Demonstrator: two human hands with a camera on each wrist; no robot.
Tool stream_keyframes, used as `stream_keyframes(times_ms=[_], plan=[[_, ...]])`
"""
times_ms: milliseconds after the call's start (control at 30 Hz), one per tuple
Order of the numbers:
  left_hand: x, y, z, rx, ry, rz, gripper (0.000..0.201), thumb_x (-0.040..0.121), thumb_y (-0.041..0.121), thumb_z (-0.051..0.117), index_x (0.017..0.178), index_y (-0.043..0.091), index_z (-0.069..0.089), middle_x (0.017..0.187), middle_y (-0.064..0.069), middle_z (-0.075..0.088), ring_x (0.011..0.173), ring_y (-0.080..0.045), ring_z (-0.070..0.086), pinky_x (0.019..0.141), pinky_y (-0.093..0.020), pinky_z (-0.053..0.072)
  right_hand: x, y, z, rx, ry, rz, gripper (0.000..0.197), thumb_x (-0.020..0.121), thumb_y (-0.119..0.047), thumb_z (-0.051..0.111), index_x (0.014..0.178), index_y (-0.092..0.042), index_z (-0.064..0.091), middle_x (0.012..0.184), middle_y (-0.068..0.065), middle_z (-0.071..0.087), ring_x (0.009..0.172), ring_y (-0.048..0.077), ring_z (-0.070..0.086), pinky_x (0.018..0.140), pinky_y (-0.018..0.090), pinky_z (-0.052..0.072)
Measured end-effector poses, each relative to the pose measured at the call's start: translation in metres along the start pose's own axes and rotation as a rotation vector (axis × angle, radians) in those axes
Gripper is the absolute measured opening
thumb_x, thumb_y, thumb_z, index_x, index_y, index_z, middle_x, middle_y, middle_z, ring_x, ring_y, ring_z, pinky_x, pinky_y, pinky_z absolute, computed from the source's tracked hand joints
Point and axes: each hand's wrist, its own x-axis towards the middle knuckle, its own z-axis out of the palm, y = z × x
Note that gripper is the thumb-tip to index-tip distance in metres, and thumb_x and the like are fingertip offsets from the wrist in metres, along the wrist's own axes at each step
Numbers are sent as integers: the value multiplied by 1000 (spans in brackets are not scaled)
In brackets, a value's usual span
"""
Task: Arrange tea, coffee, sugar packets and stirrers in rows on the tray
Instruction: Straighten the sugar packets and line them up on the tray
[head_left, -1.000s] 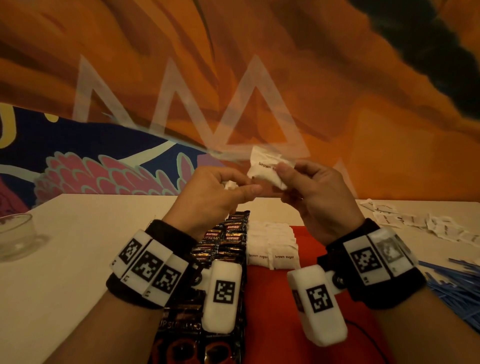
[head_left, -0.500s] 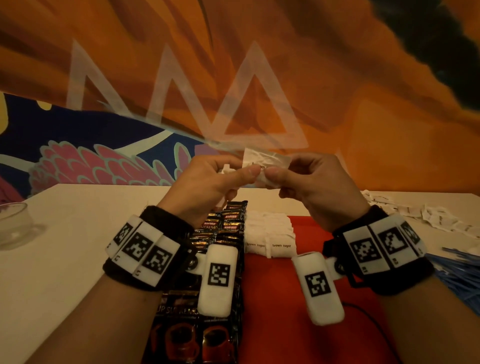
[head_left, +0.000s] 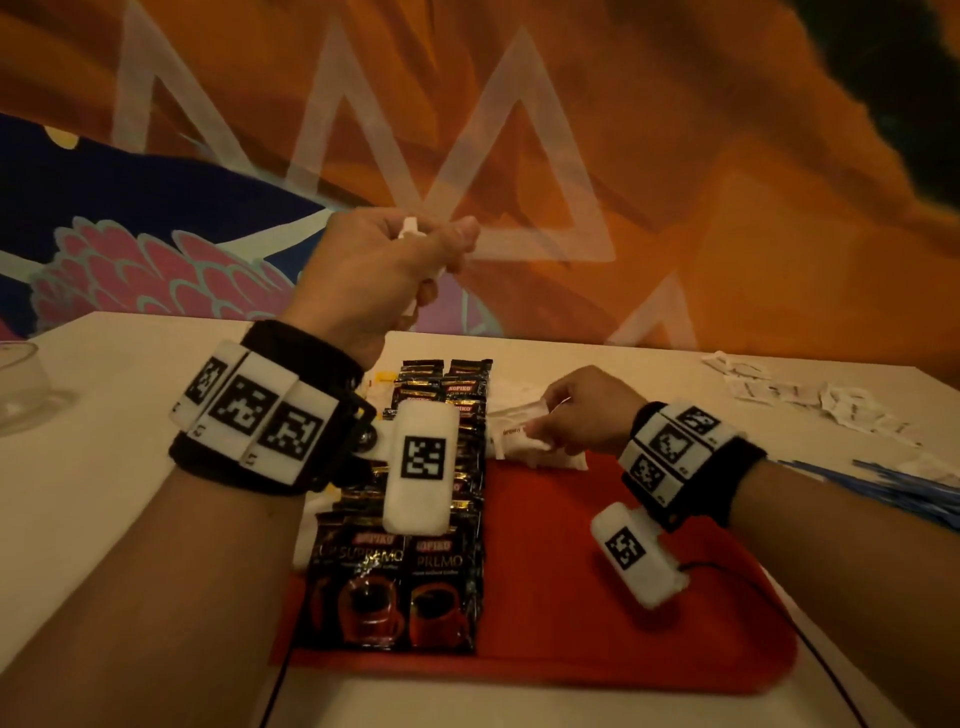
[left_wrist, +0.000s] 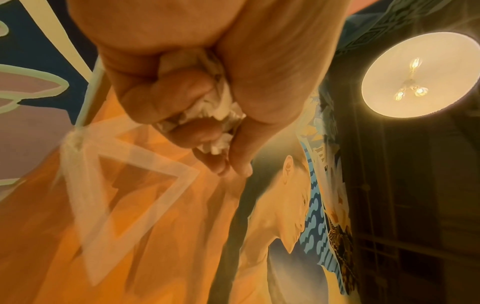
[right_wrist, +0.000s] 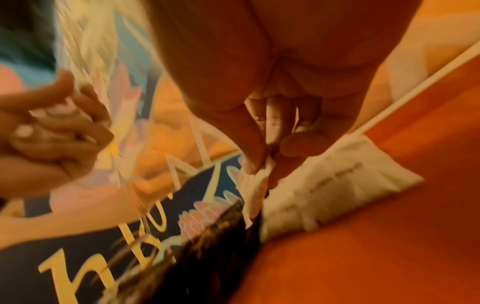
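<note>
A red tray (head_left: 597, 613) lies on the white table. Black coffee sachets (head_left: 415, 587) fill a row along its left side. To their right, a row of white sugar packets (head_left: 550, 457) starts at the tray's far edge. My right hand (head_left: 550, 423) is low over that row and pinches one white sugar packet (right_wrist: 255, 185) by its edge between thumb and fingers. My left hand (head_left: 436, 249) is raised above the table's far edge, its fingers curled round a bunch of white sugar packets (left_wrist: 207, 107).
Loose white packets (head_left: 810, 400) lie scattered on the table at the far right, and blue stirrers (head_left: 909, 488) lie nearer on the right. A glass bowl (head_left: 21, 379) stands at the left edge. A painted wall rises behind the table.
Both hands were together in the air on one packet. Now my right hand has come down with the packet to the sugar row, while my left hand stays raised.
</note>
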Motion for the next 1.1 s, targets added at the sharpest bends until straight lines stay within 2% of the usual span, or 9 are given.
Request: stream_keyframes(times_ms=[100,233,400,467,567,700,800,1000,1100], plan=[[-1,3,-3,-12,-7,20,13,91,27,69,84,15,70,70,6,64,52,-6,47,41,-19,31,5,0,11,-94,-6,52,30,81,-30,80,64,-19,58,81,7,71,84,23,70,76,34,55],[-1,4,-8,-11,-17,18,13,91,28,68,84,16,69,71,8,64,51,-3,47,42,-18,33,2,-8,16,-167,0,84,21,80,-32,80,79,-20,64,85,0,68,84,18,65,64,23,46],[1,4,-9,9,-18,11,15,91,31,68,86,17,69,75,6,65,54,-4,48,42,-17,36,1,-17,18,-421,36,45,43,78,-39,80,107,-14,61,108,7,65,99,24,62,67,27,44],[2,3,-9,13,-19,12,16,91,31,68,86,16,69,76,5,65,54,-4,48,42,-17,36,1,-17,18,-521,57,23,46,78,-45,78,105,-17,53,108,8,60,96,26,59,66,30,43],[2,3,-10,20,-21,8,16,91,32,68,86,17,69,76,5,65,55,-4,48,42,-16,35,-2,-19,14,-513,114,-51,40,78,-42,78,94,-21,49,92,1,54,86,24,57,64,31,43],[3,1,-9,32,-31,2,15,92,32,66,85,18,69,76,6,64,55,-4,48,41,-16,35,-3,-22,19,-479,24,-208,11,84,-20,74,84,-26,65,85,-6,62,86,17,64,66,27,50],[3,-1,-6,24,-38,10,16,92,31,67,84,17,69,74,6,64,54,-4,48,40,-16,34,-3,-22,23,-481,-50,-200,16,86,-11,70,95,-23,75,89,-3,69,83,15,67,71,29,56],[3,-1,-3,-40,-72,-34,30,95,41,60,85,14,69,74,4,64,51,-5,48,39,-17,32,-3,-24,11,-432,4,-243,16,85,-26,75,100,-30,75,97,-8,72,88,11,65,83,32,56],[3,-3,2,-100,-147,-95,48,98,53,48,86,11,68,70,1,63,47,-7,46,36,-18,28,-9,-33,-4,-236,142,-344,10,86,-28,74,95,-26,75,92,-8,73,84,6,65,75,19,50]])
